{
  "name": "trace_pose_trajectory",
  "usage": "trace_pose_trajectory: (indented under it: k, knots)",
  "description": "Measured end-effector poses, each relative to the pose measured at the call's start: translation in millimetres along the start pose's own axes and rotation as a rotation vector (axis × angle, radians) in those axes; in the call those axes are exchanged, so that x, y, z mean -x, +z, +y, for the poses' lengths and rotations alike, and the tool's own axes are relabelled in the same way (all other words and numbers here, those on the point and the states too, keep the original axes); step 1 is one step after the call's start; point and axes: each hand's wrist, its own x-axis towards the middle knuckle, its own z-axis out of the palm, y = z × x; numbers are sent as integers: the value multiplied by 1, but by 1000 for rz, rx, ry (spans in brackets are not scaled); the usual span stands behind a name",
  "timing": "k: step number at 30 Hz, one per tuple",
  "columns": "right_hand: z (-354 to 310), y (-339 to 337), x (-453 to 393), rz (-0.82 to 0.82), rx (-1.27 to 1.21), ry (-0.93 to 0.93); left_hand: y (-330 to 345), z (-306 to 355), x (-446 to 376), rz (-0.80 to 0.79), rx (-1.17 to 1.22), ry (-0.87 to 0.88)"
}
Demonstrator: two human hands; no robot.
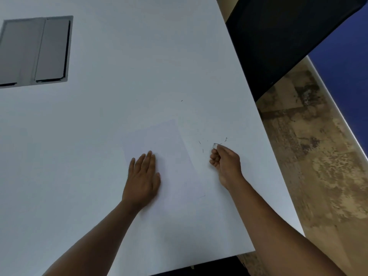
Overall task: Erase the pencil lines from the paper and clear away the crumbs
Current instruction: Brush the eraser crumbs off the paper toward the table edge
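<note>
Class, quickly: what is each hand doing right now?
Left hand: open, flat on the paper.
Right hand: closed, pinching an eraser.

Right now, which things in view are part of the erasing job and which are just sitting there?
Part of the job:
- paper, pinned flat by the left hand
- eraser, pinched in the right hand
- eraser crumbs scattered on the table right of the paper

Just lying about:
- grey cable hatch set into the table
- black chair beyond the edge

Grey hatch (34, 51) in white table (119, 66).
</note>
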Motion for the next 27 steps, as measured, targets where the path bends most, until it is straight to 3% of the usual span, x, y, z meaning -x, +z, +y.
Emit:
trace_pose_trajectory:
  k: [4,10,16,21,24,27]
  knots:
    - [8,-7,11,-89,39,52,-11,57,-26,42,211,24]
    - [5,-9,16,-175,94,29,-20,143,-63,-65,697,-233]
    - [-10,-17,9,-232,-36,196,-15,172,-82,74,677,-260]
    - [-15,-25,5,-204,-70,279,-17,182,-87,53,596,-285]
    - [-16,-29,2,-157,-49,249,-20,186,-98,-66,837,-465]
    - [-19,-37,2,-219,22,251,-27,174,-106,-219,1078,-593]
